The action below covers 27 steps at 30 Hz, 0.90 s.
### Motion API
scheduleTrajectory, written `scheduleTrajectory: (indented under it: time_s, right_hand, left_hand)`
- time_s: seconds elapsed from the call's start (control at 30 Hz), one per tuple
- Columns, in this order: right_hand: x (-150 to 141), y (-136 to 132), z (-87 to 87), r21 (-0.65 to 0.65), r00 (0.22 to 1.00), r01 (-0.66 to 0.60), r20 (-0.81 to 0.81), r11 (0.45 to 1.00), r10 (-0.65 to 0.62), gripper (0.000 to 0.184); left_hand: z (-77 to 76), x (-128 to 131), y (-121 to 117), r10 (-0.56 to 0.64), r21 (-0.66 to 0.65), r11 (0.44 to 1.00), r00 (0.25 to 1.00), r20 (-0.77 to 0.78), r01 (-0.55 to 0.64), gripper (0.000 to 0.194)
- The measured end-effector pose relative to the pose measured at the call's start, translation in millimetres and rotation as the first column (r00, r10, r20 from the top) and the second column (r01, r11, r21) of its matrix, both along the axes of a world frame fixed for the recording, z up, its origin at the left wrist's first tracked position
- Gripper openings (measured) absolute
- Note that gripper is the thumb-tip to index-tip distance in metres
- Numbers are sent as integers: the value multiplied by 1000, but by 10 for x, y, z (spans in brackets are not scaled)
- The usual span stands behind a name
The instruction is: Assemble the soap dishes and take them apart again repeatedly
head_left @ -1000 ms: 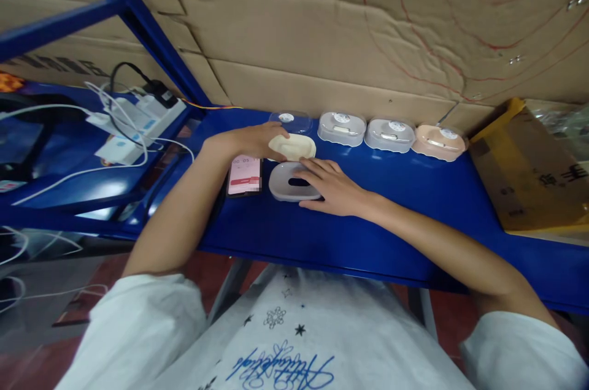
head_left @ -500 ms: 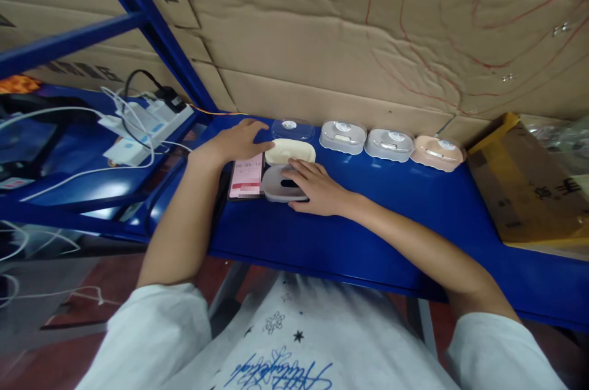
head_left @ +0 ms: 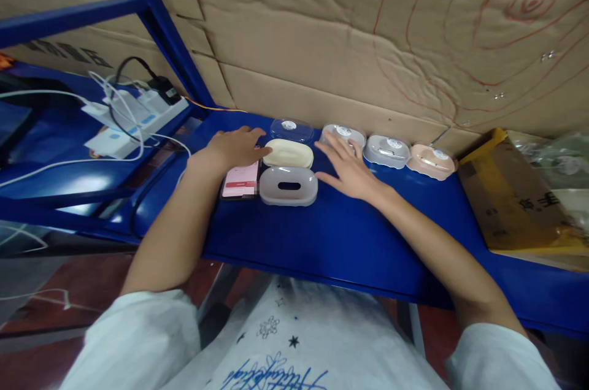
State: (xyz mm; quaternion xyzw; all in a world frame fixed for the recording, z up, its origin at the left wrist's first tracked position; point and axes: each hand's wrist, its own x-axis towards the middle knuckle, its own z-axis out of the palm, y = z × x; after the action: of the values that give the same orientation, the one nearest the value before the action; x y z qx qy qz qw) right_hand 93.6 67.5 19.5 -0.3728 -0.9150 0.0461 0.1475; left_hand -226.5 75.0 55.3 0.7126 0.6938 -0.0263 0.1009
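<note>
My left hand (head_left: 237,149) is open over the top of a phone (head_left: 242,180) with a pink screen, its thumb at the left end of a cream oval soap tray (head_left: 288,154). Directly in front of that tray lies a translucent grey soap box base (head_left: 289,195) with a dark slot in its middle. Behind the tray sits a clear lid (head_left: 299,130) with a round white sticker. My right hand (head_left: 347,166), fingers spread, reaches over a grey lidded soap box (head_left: 359,131), partly covering it; whether it touches is unclear.
Another grey lidded soap box (head_left: 386,152) and a pinkish one (head_left: 431,163) stand along the cardboard wall (head_left: 313,89). On the right is an open cardboard box (head_left: 519,200) with plastic inside. A power strip (head_left: 133,132) with tangled cables lies left, beside the blue frame (head_left: 161,28).
My right hand has let go of the grey base and moved right and back to the lidded grey soap box. My left hand has stayed near the cream tray.
</note>
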Motion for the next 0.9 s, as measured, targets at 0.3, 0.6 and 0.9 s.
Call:
scheduleTrajectory:
  time_s: [0.3,0.6,0.9]
  right_hand:
    - [363,685,-125,3,958,286,33,958,-286,79]
    - [362,643,-172,3,960,277,49,961,-277,80]
    - [308,627,-199,51,948,318,-23,947,-317,76]
  left_hand:
    - [-23,8,-15,0,98,995,1000,-5,1,62]
    - [-63,-389,34,-16,178,984,1000,7,15,81]
    - [-132,-529,152,68,104,991,993,99,-79,114]
